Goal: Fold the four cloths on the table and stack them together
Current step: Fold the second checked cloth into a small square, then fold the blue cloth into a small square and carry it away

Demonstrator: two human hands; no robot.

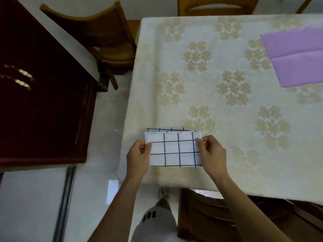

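left hand and right hand pinch the folded grid-checked cloth by its ends; no writing readable

Bare forearms, no sleeves. Light grey trousers with small black rectangular marks at thigh. Grey shoe below.

Open tabletop ahead, clutter only at the edges

The table lies bare between the checked cloth at the near-left corner and the purple cloth far right (well apart); wooden chairs stand beside the left and far sides.
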